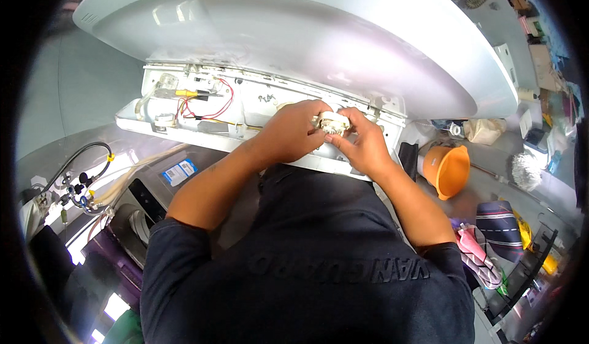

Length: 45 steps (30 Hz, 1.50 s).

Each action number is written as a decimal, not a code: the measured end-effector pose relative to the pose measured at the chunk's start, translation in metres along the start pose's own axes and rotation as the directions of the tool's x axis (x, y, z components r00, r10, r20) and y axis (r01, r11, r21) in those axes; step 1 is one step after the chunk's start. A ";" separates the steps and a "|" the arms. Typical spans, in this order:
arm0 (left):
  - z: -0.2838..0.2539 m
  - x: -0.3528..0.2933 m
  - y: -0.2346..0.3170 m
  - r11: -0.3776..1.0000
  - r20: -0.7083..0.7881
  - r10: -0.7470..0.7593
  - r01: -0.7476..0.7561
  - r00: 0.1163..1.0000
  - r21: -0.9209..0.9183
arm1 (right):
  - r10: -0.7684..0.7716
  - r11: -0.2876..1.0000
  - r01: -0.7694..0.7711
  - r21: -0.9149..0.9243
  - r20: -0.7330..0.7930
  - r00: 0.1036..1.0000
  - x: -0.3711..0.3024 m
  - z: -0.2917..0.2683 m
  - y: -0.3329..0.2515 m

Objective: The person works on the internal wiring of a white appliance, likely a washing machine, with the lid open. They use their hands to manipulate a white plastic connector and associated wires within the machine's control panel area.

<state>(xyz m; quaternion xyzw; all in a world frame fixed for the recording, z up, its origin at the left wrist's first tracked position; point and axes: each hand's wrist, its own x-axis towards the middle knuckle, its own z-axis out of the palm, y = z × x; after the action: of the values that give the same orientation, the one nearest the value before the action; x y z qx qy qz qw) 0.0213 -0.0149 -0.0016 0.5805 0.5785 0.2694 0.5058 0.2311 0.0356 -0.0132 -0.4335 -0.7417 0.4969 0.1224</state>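
Both of my hands meet on a small round white part (333,122) in front of the open white control panel (257,108) of a washing machine. My left hand (294,132) grips the part from the left with curled fingers. My right hand (362,138) pinches it from the right. Red and yellow wires (205,102) run inside the panel to the left of my hands. The raised white lid (307,37) arches above the panel.
An orange plastic funnel (448,169) lies on the floor at the right, beside folded striped cloth (500,221) and a pale bag (485,129). Hoses and valves (80,184) hang at the left. A grey machine top with a blue label (179,172) sits under my left forearm.
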 end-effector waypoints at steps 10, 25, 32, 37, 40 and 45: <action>0.025 -0.017 -0.007 0.981 -0.172 0.187 -0.175 0.967 0.083 | -0.192 0.971 0.179 -0.160 -0.071 0.979 -0.009 0.003 0.009; 0.028 -0.021 -0.005 0.971 -0.235 0.237 -0.224 0.943 0.080 | -0.220 0.957 0.195 -0.216 -0.097 0.971 -0.011 0.003 0.002; 0.028 -0.020 -0.006 0.972 -0.241 0.235 -0.232 0.942 0.039 | -0.220 0.959 0.196 -0.204 -0.104 0.970 -0.011 0.004 0.001; 0.027 -0.021 -0.008 0.976 -0.211 0.213 -0.218 0.954 -0.002 | -0.222 0.962 0.201 -0.186 -0.103 0.970 -0.011 0.004 0.003; 0.023 -0.022 -0.007 0.979 -0.175 0.195 -0.201 0.965 -0.016 | -0.234 0.960 0.214 -0.178 -0.099 0.967 -0.011 0.004 0.003; 0.015 -0.023 -0.007 0.978 -0.103 0.199 -0.203 0.975 -0.035 | -0.257 0.952 0.238 -0.191 -0.077 0.963 -0.011 0.003 0.004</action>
<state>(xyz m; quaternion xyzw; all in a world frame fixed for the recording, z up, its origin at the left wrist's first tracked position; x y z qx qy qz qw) 0.0277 -0.0418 -0.0070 0.6102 0.5349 0.3607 0.4598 0.2379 0.0260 -0.0154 -0.3708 -0.8248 0.3862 0.1816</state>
